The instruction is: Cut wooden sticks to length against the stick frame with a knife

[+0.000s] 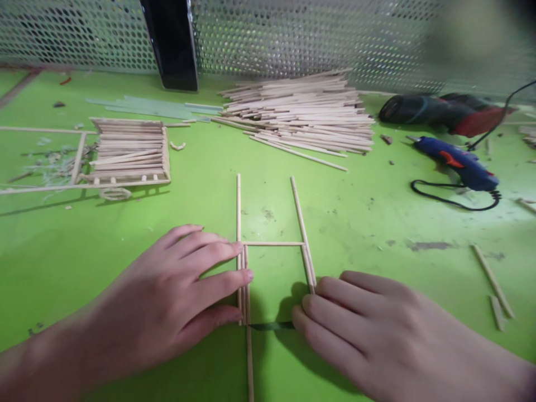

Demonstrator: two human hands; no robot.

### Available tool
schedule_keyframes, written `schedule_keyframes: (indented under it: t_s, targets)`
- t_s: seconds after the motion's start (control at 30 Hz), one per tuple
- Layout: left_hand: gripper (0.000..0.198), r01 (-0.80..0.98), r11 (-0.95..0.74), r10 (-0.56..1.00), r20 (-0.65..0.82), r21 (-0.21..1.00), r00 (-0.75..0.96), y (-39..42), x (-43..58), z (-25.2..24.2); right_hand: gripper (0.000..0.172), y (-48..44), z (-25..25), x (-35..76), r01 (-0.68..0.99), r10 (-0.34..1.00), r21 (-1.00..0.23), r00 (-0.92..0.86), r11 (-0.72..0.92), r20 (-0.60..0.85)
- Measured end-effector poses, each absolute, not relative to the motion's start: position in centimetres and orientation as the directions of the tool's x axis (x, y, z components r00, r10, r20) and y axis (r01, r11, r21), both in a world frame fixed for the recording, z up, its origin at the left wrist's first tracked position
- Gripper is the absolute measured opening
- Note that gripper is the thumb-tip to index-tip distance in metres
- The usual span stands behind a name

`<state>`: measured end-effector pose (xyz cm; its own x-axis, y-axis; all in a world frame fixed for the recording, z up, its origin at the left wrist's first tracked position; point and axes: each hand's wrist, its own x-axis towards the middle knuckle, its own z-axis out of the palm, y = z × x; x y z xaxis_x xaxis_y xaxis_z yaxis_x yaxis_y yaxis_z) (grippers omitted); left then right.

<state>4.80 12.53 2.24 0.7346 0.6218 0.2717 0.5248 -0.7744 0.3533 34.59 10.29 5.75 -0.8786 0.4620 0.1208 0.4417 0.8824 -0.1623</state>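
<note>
Thin wooden sticks lie on the green table in an H-like frame. My left hand (180,290) rests with fingers spread, its fingertips on the left upright sticks (239,212), where several run side by side. A crosspiece stick (274,244) joins left and right sides. My right hand (364,324) has its fingers curled at the lower end of the right sticks (298,209), which lean outward toward the bottom; its fingertips are hidden. A dark green strip (272,325) runs between the lower left sticks and my right hand. One longer stick (250,363) extends toward the front edge.
Behind lie a stick pile (301,114) and translucent glue sticks (154,107). A small wooden cart (129,151) sits left. At right are a blue glue gun (456,162), a dark red tool (439,114) and loose stick pieces (492,279). A phone (173,44) leans on the perforated panel.
</note>
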Motion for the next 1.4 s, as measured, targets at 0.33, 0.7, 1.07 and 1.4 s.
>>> schedule_keyframes:
  t_s: [0.33,0.7,1.07,1.4]
  targets:
    - [0.029,0.513,-0.775,0.617,0.263,0.37,0.742,12.53,4.83,2.23,0.04,10.42,5.69,34.46,0.446,0.467,-0.165,-0.876,0.88,0.121]
    - [0.028,0.516,-0.778,0.615,0.263,0.358,0.744,12.64,4.76,2.3,0.038,10.36,5.69,34.49,0.449,0.469,-0.16,-0.874,0.879,0.125]
    - [0.033,0.542,-0.76,0.638,0.259,0.358,0.725,12.25,4.97,2.07,0.044,10.12,5.87,34.36,0.419,0.437,-0.161,-0.893,0.894,0.107]
    - [0.031,0.555,-0.725,0.666,0.21,0.408,0.716,11.96,5.16,2.23,0.042,10.13,5.85,34.08,0.409,0.433,-0.222,-0.898,0.885,0.074]
